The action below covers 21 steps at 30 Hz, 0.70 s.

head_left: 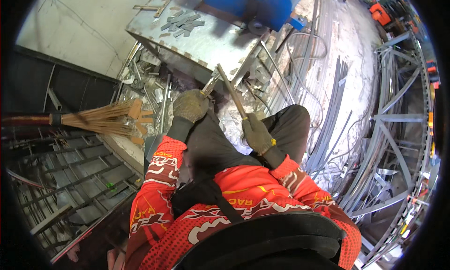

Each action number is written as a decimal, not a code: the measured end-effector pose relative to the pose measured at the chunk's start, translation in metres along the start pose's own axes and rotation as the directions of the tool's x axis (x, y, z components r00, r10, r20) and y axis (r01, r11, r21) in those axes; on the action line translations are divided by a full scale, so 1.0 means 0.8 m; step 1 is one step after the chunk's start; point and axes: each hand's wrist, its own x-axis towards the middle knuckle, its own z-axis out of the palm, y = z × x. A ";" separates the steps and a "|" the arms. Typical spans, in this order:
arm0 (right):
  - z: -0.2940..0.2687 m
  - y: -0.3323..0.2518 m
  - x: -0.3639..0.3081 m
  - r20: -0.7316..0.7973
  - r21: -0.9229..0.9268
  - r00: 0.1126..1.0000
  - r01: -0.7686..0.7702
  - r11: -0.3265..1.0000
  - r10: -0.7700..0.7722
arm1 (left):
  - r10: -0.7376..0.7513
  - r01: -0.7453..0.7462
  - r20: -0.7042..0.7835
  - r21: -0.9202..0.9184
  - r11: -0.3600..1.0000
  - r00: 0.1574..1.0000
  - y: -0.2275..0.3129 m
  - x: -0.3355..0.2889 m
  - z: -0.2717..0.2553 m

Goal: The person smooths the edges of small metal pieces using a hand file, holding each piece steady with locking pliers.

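Observation:
My left hand (191, 106), in a grey-brown work glove, is closed around a narrow metal piece (210, 86) that points up toward the metal-topped table. The piece's exact kind is unclear. In my right hand (258, 135), also gloved, is a long brown stick-like tool (230, 91), slanting up and left. Its far end lies close to the tip of the metal piece, near the table's front edge; I cannot tell whether they touch. Both hands are above my bent legs in dark trousers. Several small flat grey metal strips (183, 24) lie scattered on the table (220, 49).
Blue machinery (274, 7) stands on the table. A straw broom (96, 117) lies at left, above a dark metal grid (89, 169). Long metal bars (330, 110) and a metal frame (398, 117) occupy the right. Scrap litters the floor. Someone's fingers (115, 259) show at lower left.

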 end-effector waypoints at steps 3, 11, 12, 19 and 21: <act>0.018 0.016 0.072 -0.142 -0.081 0.958 0.240 0.967 -0.249 | 0.054 -0.051 0.063 -0.051 0.997 0.997 0.008 0.014 0.000; 0.013 -0.019 0.051 -0.052 -0.054 0.993 0.104 0.993 -0.107 | 0.026 -0.021 0.119 -0.041 0.999 0.993 0.006 0.000 -0.018; 0.006 -0.015 0.027 0.010 -0.045 0.999 -0.035 0.998 0.036 | 0.025 -0.030 0.137 0.036 0.999 0.990 0.009 0.002 -0.020; 0.010 -0.014 0.047 0.004 -0.003 0.999 -0.036 0.999 0.036 | 0.048 -0.055 0.105 0.067 0.996 0.993 -0.003 0.010 -0.005; 0.017 -0.011 0.090 -0.106 -0.092 0.966 0.228 0.969 -0.237 | 0.047 -0.051 0.093 0.037 0.998 0.995 0.006 0.008 -0.006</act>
